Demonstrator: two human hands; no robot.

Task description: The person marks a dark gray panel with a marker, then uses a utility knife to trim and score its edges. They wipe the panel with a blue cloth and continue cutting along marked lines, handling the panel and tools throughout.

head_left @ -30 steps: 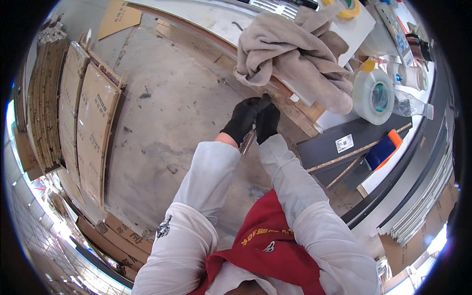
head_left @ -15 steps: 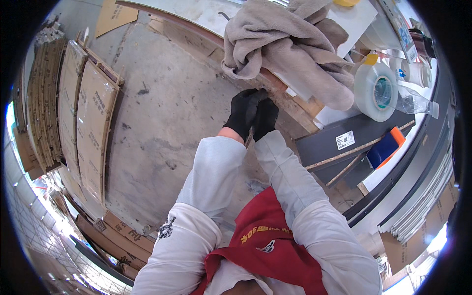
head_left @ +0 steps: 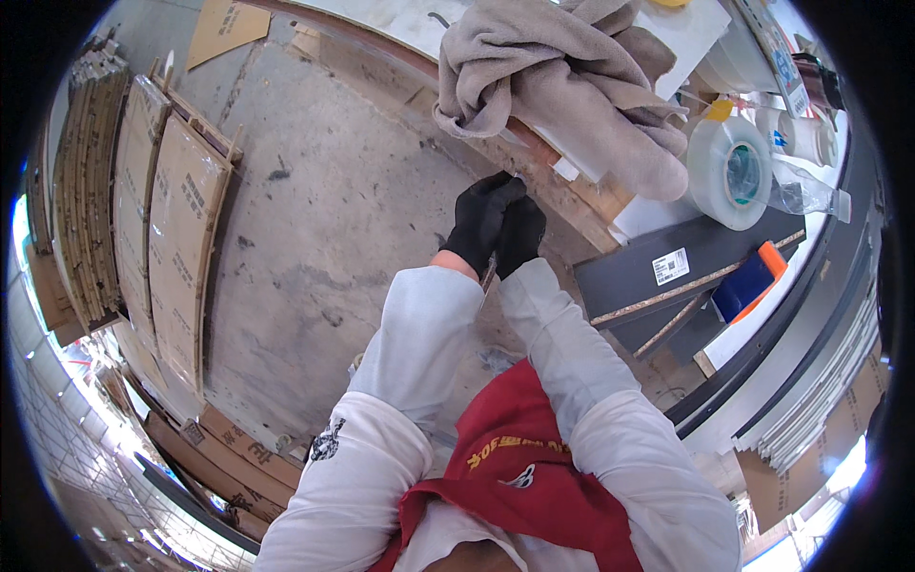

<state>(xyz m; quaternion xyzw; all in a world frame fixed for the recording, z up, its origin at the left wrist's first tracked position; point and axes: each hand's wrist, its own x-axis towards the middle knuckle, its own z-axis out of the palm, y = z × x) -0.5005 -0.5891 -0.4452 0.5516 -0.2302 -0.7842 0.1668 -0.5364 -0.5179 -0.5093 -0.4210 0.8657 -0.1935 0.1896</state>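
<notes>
My left hand point(head_left: 474, 226) and my right hand point(head_left: 521, 234), both in black gloves, are pressed together over the concrete floor, fingers curled. Between the wrists a thin, dull-metallic strip point(head_left: 490, 275) sticks out toward me. A tiny pale bit point(head_left: 518, 178) shows at the far fingertips. The gloves cover most of whatever they hold, so its kind is hidden. Just beyond and to the right, a crumpled grey-brown cloth point(head_left: 558, 71) hangs over the workbench edge; neither hand touches it.
A roll of clear tape point(head_left: 703, 172) and a clear plastic bottle point(head_left: 810, 194) stand at the right. Below them lie dark boards point(head_left: 634, 276) and a blue-and-orange item point(head_left: 745, 289). Flat cardboard boxes point(head_left: 176, 234) lean at the left, beside stacked cardboard point(head_left: 84, 191).
Both hands have shifted slightly to the right, still together. More of the thin metallic strip shows between my wrists. The bench things appear moved slightly up in the picture.
</notes>
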